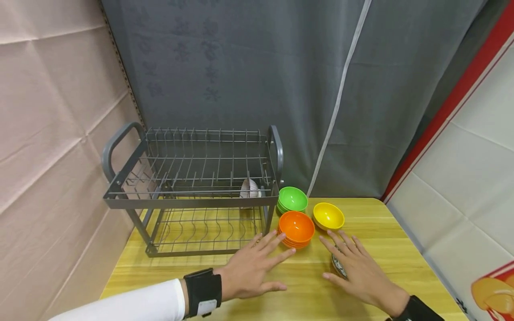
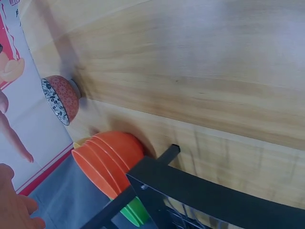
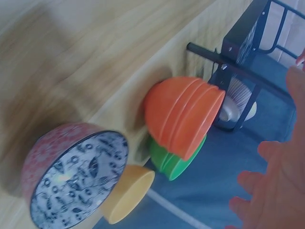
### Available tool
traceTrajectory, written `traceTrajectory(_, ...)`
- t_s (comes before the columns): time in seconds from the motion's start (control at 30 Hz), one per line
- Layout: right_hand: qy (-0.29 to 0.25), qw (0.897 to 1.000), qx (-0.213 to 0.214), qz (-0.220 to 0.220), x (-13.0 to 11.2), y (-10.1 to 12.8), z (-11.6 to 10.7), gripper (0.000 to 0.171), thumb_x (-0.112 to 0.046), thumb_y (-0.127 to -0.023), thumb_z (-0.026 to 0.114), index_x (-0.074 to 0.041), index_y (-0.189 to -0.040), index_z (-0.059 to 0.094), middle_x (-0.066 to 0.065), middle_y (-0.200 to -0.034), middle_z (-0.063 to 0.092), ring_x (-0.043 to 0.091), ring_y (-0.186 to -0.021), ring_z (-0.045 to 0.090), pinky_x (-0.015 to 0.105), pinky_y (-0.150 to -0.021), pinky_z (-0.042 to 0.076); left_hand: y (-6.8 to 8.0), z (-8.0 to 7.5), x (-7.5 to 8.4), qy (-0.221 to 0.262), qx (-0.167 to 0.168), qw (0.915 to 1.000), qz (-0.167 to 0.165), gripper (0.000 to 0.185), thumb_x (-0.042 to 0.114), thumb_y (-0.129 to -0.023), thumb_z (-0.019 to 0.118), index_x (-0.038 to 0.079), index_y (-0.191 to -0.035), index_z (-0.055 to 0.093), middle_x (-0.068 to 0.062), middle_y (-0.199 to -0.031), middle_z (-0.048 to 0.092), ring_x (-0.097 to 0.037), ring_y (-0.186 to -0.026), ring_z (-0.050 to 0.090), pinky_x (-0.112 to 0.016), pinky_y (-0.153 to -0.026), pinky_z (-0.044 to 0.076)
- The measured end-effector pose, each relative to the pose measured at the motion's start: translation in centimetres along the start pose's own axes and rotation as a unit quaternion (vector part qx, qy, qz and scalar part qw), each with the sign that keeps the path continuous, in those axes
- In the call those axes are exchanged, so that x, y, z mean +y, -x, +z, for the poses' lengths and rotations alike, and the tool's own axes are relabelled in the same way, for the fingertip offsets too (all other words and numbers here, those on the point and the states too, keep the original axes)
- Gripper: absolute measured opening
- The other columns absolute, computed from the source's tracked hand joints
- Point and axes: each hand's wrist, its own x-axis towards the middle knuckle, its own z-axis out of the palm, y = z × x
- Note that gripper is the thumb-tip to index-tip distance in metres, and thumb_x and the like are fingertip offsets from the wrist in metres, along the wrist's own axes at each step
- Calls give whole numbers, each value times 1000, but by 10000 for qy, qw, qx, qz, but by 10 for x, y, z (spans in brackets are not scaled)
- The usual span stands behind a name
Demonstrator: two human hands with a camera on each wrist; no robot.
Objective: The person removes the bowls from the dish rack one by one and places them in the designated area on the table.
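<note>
My left hand (image 1: 254, 272) hovers with spread fingers by the front right corner of the dark dish rack (image 1: 192, 203). Over the table's right part, my right hand (image 1: 359, 274) is also spread and holds nothing. It partly hides a bowl (image 3: 78, 176) with a blue-and-white floral inside and a reddish patterned outside. Beyond the hands stands a stack of orange bowls (image 1: 297, 227). Behind it sit stacked green bowls (image 1: 293, 199), with a yellow bowl (image 1: 328, 216) to their right. The patterned bowl stands upright, nearest the right hand.
The two-tier rack fills the left of the wooden table (image 1: 309, 285). A pale ribbed bowl (image 1: 249, 190) leans on its side within the rack's right end. A grey curtain (image 1: 225, 67) hangs behind, and white panels (image 1: 474, 187) border the right side.
</note>
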Motion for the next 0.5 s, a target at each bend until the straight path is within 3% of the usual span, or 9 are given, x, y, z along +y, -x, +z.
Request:
traceTrajectory(0.13, 61, 9999, 31, -117, -8, -5, -1, 81, -60, -93, 62, -25, -159, 33, 11, -163, 38, 24, -160, 12, 17, -121, -20, 6, 1, -4, 142, -18, 9998, -117, 76, 75, -98, 19, 34, -162, 20, -8, -171, 12, -30, -158, 20, -55, -122, 32)
traceTrajectory(0.2, 64, 9998, 22, -160, -12, -8, 0, 81, -61, -93, 61, -25, -160, 33, 9, -164, 37, 17, -160, 5, 18, -122, -20, 9, 2, -6, 156, -17, 9997, -159, 76, 75, -98, 18, 35, -162, 18, -8, -171, 12, -30, -158, 20, -55, -122, 33)
traceTrajectory(0.27, 44, 9998, -26, -181, -15, -10, 1, 81, -62, -93, 60, -26, -160, 32, 9, -164, 36, 18, -160, 3, 19, -123, -20, 13, 3, -9, 154, -32, 9997, -195, 76, 76, -98, 18, 36, -162, 18, -8, -171, 13, -30, -157, 22, -55, -121, 34)
traceTrajectory(0.37, 34, 9996, -76, -262, -20, -14, 1, 81, -63, -93, 59, -24, -160, 33, 9, -164, 36, 33, -157, 22, 21, -124, -20, 17, 3, -13, 187, -55, 9995, -260, 76, 76, -98, 18, 36, -162, 19, -9, -171, 14, -31, -157, 22, -55, -121, 34)
traceTrajectory(0.5, -19, 9992, -138, -383, -26, -20, 1, 79, -63, -94, 57, -24, -159, 34, 10, -164, 36, 40, -148, 38, 20, -122, -22, 23, 1, -20, 239, -87, 9989, -381, 75, 75, -98, 21, 35, -162, 22, -9, -171, 18, -31, -157, 22, -55, -122, 34)
